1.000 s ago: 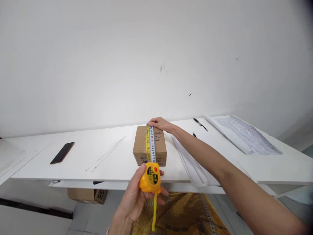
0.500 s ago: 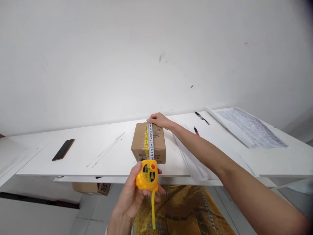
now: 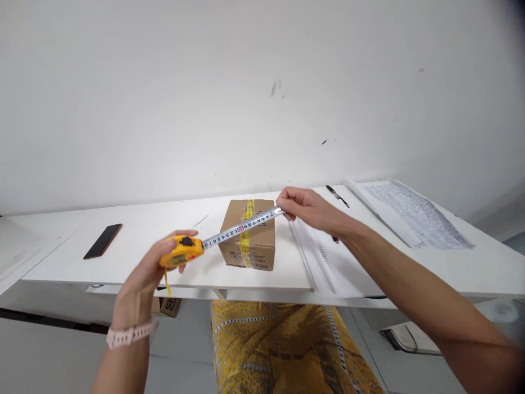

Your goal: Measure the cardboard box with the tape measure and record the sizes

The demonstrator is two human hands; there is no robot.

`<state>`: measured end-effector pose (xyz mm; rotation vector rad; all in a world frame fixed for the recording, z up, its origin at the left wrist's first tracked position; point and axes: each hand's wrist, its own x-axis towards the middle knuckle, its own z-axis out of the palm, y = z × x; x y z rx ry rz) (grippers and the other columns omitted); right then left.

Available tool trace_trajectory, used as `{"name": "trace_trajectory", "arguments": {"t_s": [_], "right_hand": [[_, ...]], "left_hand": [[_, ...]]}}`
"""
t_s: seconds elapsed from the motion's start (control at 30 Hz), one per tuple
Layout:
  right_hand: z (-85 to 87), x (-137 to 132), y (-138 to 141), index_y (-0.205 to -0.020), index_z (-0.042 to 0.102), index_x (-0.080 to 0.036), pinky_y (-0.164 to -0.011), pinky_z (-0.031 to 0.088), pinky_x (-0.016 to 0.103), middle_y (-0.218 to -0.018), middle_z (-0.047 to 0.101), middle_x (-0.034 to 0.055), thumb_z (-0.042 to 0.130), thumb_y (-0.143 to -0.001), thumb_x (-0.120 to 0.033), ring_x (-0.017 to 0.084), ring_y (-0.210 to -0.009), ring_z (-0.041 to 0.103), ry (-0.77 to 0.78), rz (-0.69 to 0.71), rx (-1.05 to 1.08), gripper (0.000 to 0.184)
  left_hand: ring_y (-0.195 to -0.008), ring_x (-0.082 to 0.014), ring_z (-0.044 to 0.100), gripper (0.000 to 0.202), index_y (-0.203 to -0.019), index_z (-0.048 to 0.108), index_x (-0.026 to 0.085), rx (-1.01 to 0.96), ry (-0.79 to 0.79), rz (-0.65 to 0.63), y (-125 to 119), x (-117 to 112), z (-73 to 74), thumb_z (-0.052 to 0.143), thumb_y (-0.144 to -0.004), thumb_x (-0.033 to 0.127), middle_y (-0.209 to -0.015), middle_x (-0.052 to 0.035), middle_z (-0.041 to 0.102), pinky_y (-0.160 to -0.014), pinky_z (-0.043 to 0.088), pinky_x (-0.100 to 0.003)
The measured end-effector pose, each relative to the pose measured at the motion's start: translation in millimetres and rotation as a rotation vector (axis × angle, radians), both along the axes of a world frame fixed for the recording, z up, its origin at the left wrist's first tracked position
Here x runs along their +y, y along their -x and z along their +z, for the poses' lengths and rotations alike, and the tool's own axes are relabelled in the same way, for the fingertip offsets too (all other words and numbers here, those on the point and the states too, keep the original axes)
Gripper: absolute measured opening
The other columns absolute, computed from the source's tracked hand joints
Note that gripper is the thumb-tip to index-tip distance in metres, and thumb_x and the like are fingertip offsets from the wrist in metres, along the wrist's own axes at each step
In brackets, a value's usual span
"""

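Note:
A small brown cardboard box (image 3: 262,235) with yellow tape along its top sits on the white table. My left hand (image 3: 150,262) is closed around a yellow tape measure (image 3: 182,251), held left of the box and above the table. Its blade (image 3: 229,232) stretches across in front of the box's top, slanting up to the right. The blade's end is pinched between the thumb and fingers of my right hand (image 3: 305,207), just past the box's right side. A yellow strap dangles below the tape measure.
A dark phone (image 3: 103,241) lies on the left of the table (image 3: 197,276). To the right are a notebook (image 3: 314,246), a black pen (image 3: 337,195) and written sheets (image 3: 418,213). Another cardboard box (image 3: 168,306) is below the table.
The blade ran lengthwise along the box's top; now it slants crosswise. My left hand has swung left and up with the tape measure, and my right hand has shifted right with the blade's end.

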<state>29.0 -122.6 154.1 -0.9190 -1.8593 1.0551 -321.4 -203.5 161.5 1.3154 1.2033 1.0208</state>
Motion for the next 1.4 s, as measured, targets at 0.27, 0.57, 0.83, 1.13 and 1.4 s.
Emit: {"name": "trace_trajectory", "arguments": {"t_s": [0.27,0.57,0.83,1.13,1.4], "right_hand": [[-65.2,-31.1,28.7,-0.074,0.045,-0.022,-0.059,0.029,0.028,-0.067,0.045,-0.0036,0.049,-0.093,-0.053,0.012,-0.062,0.039,0.071,-0.078,0.071,0.037],[-68.4,-29.5,33.7,-0.085,0.054,-0.021,-0.059,0.033,0.027,-0.070,0.048,-0.0032,0.056,-0.088,-0.054,0.012,-0.062,0.042,0.134,-0.067,0.160,0.032],[-78.3,-30.1,26.2,-0.094,0.062,-0.020,-0.059,0.040,0.028,-0.070,0.056,-0.0016,0.058,-0.087,-0.053,0.012,-0.061,0.049,0.186,-0.005,0.163,0.033],[-77.7,-29.8,27.4,-0.085,0.060,-0.020,-0.058,0.041,0.028,-0.067,0.056,-0.0011,0.059,-0.087,-0.052,0.012,-0.059,0.049,0.171,0.009,0.160,0.032],[-55.6,-32.0,17.3,-0.081,0.057,-0.020,-0.056,0.036,0.027,-0.067,0.056,-0.0013,0.051,-0.093,-0.046,0.013,-0.060,0.049,-0.020,-0.058,-0.082,0.029]], "left_hand": [[-0.053,-0.0145,0.053,0.047,-0.106,0.074,0.012,0.148,0.133,-0.085,26.0,79.7,6.2,0.062,-0.078,0.048,-0.078,-0.0104,0.072,-0.042,0.037,-0.022],[-0.058,-0.0151,0.055,0.048,-0.106,0.074,0.015,0.167,0.169,-0.203,-5.2,89.7,-2.6,0.060,-0.080,0.052,-0.088,-0.0114,0.072,-0.040,0.036,-0.021],[-0.055,-0.0138,0.052,0.048,-0.107,0.074,0.015,0.191,0.140,-0.237,-7.2,92.2,-2.7,0.060,-0.080,0.052,-0.086,-0.0104,0.070,-0.039,0.033,-0.022],[-0.054,-0.0131,0.050,0.048,-0.110,0.072,0.013,0.189,0.138,-0.284,-5.6,92.2,-5.8,0.056,-0.084,0.050,-0.084,-0.0107,0.069,-0.041,0.030,-0.023],[-0.069,-0.0180,0.060,0.048,-0.120,0.067,0.017,0.260,0.016,-0.353,-9.0,67.2,11.6,0.059,-0.084,0.048,-0.096,-0.0113,0.070,-0.053,0.045,-0.024]]}}
